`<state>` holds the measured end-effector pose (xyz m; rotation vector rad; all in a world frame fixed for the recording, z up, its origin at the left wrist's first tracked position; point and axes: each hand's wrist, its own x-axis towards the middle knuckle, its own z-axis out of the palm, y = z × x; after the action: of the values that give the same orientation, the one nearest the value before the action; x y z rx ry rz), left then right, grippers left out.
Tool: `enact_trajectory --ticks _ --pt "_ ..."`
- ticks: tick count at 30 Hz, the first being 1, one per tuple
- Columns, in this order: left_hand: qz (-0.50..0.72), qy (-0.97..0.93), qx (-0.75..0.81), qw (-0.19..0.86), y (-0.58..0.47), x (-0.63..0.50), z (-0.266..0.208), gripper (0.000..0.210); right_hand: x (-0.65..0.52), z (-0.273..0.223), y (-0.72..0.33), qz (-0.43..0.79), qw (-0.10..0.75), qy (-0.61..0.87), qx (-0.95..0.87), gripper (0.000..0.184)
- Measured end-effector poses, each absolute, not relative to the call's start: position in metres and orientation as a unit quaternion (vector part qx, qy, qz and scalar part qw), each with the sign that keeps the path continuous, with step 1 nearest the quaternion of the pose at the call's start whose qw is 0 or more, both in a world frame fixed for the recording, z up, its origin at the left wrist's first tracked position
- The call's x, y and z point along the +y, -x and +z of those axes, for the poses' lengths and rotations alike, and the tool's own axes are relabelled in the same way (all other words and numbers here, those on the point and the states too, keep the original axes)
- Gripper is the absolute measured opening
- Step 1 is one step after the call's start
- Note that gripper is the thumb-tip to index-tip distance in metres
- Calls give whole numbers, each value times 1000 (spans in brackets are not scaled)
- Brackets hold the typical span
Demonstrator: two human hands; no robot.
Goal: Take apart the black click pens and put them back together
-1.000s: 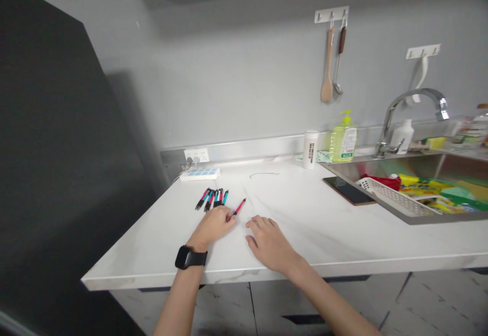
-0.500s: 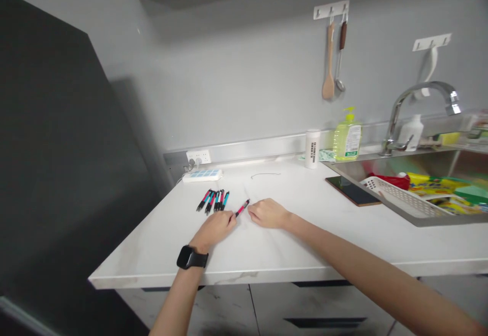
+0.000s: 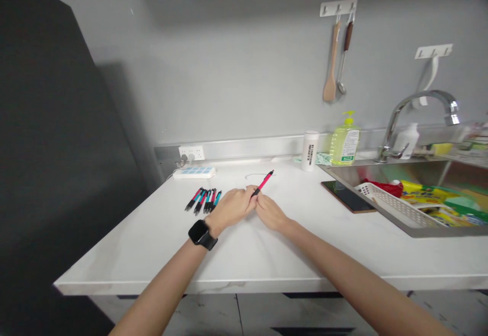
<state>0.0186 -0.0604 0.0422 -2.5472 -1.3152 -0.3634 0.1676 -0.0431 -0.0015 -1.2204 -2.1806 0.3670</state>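
Observation:
A pink pen with black ends [image 3: 266, 179] slants up to the right from between my hands, above the countertop [image 3: 152, 254]. My left hand [image 3: 233, 208], with a black watch at its wrist, is closed around the pen's lower part. Pressed against it from the right, my right hand [image 3: 271, 212] has curled fingers near the pen's lower end; what they hold, if anything, is hidden. Left of my hands lies a row of several pink and blue pens [image 3: 204, 201] with black grips, side by side.
A power strip [image 3: 194, 173] lies at the back left, below a wall socket [image 3: 191, 152]. To the right stand a white canister [image 3: 310, 151], a yellow-green soap bottle [image 3: 345, 143], and a phone or tablet [image 3: 348, 196] beside the sink [image 3: 415, 230], with its faucet [image 3: 392, 122].
My left hand has moved right and up with the pen, now meeting my right hand. The pen points more steeply upward. The view has shifted slightly.

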Motion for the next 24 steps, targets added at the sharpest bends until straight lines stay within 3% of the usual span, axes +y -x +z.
enact_trajectory --ticks 6,12,15,19,24 --pt "-146 892 -401 152 -11 -29 26 29 -40 1 -175 220 361 417 -805 35" --pt "-156 893 -396 143 -2 -31 17 28 -45 7 -164 224 387 402 -799 32" --pt "-154 881 -425 137 1 -32 18 27 -41 22 -153 243 368 441 -782 31" --pt "-148 856 -475 139 7 -32 21 32 -18 36 -144 239 339 446 -793 44" --pt "-92 869 -468 132 9 -36 25 35 1 9 -145 233 386 425 -785 45"
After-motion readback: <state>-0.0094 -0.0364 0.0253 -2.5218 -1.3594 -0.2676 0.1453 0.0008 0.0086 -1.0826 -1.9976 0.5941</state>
